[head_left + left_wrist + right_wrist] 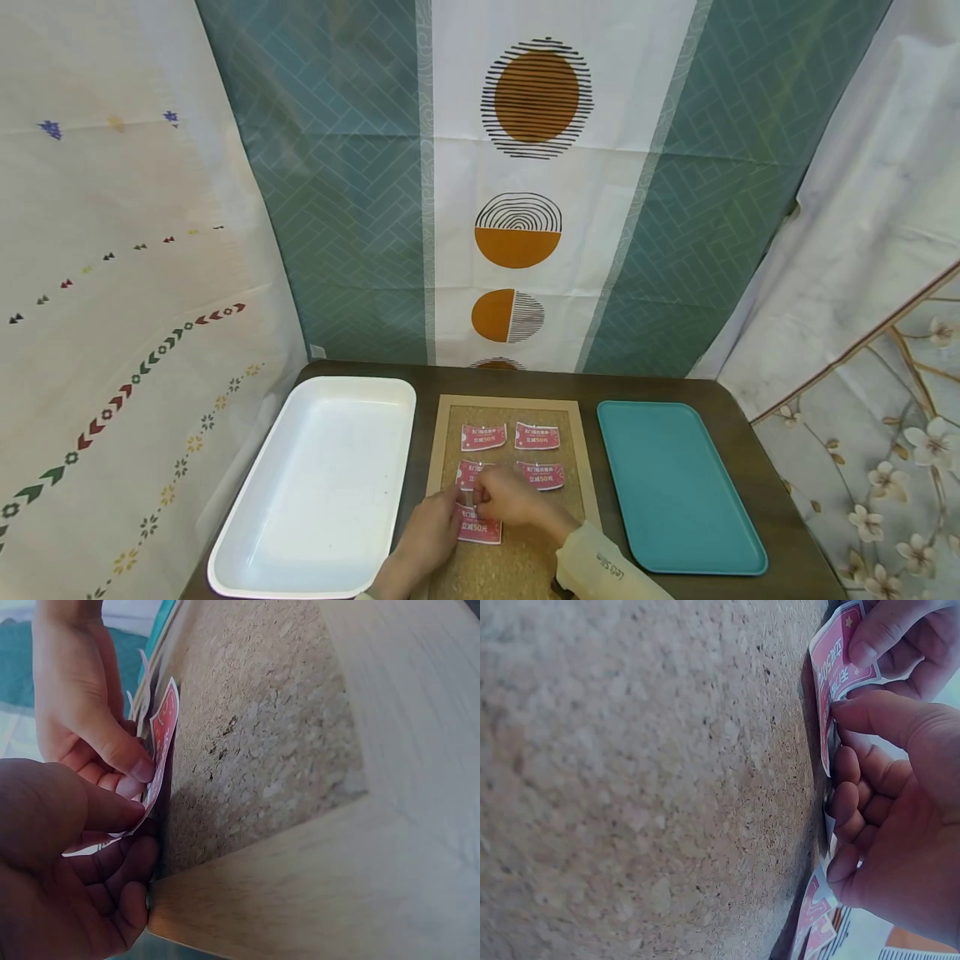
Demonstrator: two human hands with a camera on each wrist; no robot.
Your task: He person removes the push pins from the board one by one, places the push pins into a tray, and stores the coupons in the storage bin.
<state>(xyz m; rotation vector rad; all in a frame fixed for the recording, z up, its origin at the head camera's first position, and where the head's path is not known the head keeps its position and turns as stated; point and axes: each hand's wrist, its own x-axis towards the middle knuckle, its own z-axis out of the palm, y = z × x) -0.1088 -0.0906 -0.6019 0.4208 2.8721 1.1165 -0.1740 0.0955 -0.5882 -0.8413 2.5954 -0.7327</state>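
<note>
A red coupon [477, 527] with white print lies at the lower left of a wood-framed cork board [540, 533]. My left hand [433, 527] pinches its left edge, thumb on the printed face. At the top edge of the same coupon, my right hand [510, 497] has its thumb and curled fingers together; whether a small pin sits between them is hidden. In the right wrist view the coupon [832, 671] bends away from the cork. Above it, another red coupon [469, 473] is partly covered by the right hand. More coupons [537, 437] are fixed higher on the board.
Left of the board stands a white tray [315, 483] with raised sides. A teal tray [682, 492] lies to the right. Both rest on a dark wooden table [525, 382]. Patterned cloths [360, 167] hang behind and at both sides.
</note>
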